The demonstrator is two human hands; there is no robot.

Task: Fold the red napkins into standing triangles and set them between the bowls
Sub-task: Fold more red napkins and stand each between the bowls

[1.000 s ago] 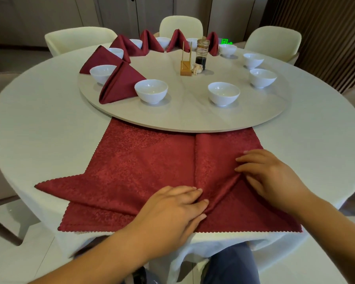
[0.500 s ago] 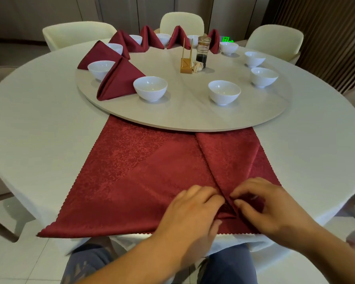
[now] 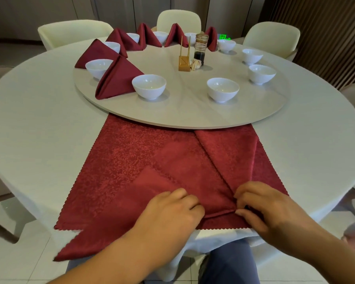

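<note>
Red cloth again: the flat napkin [image 3: 143,160] lies at 6 o'clock on the bench [image 3: 39,119]. Its far edge is tucked under the wooden turntable [image 3: 193,111] and its near-left corner hangs off the rim. The right flap's folded in to a diagonal crease. The left grip [image 3: 172,214] is curled down, clamped on the cloth next to that crease. The right grip [image 3: 268,212], at its 3 o'clock, pinches the fold between thumb and fingertips. Six folded triangles [image 3: 119,78] stand among the white bowls [image 3: 149,86] from roughly 8 to 12 o'clock on the turntable. A gold stand [image 3: 183,62] and a dark sauce jar [image 3: 200,50] sit mid-turntable.
</note>
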